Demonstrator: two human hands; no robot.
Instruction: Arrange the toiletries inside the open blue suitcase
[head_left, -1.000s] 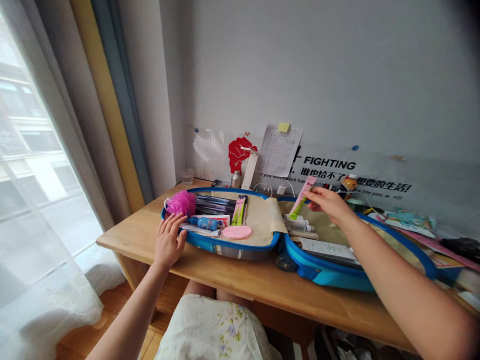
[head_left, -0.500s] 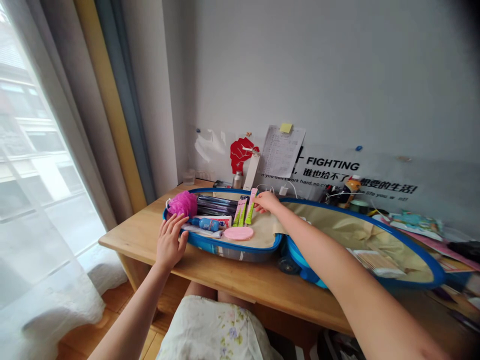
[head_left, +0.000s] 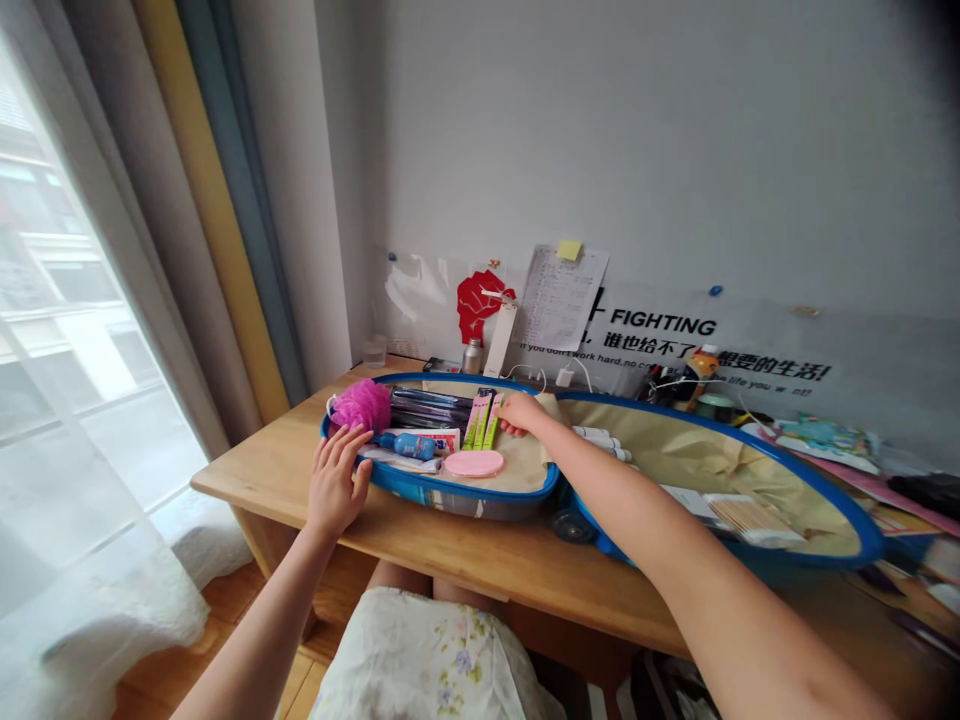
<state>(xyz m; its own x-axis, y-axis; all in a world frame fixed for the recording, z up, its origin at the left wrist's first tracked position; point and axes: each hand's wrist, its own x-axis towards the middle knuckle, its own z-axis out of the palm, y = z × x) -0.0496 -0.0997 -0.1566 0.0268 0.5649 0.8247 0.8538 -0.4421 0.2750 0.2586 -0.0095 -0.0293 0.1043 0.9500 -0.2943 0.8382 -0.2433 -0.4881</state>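
Observation:
An open blue suitcase (head_left: 465, 492) with a beige lining lies on the desk. My left hand (head_left: 336, 482) rests on its left rim, fingers spread, beside a magenta bath puff (head_left: 363, 405). My right hand (head_left: 520, 412) is in the left half, fingers closed at the upper part of a pink-and-green stick packet (head_left: 492, 430); the fingertips are partly hidden. Similar packets (head_left: 472, 425) lie just left of it. Around them are dark folded items (head_left: 427, 408), a blue bottle (head_left: 412, 446), a white-and-red tube (head_left: 450, 437) and a pink oval item (head_left: 474, 463).
The suitcase's right half (head_left: 697, 450) holds white rolls (head_left: 600, 440) and a pack of cotton swabs (head_left: 754, 518). Along the wall stand a white upright device (head_left: 500, 340), a small metallic bottle (head_left: 472, 357) and a clear cup (head_left: 374, 350). Papers (head_left: 825, 445) clutter the desk's right side.
My right hand has moved slightly left and down, bringing the stick packet closer beside the others. My left hand stays on the rim. The view has shifted slightly.

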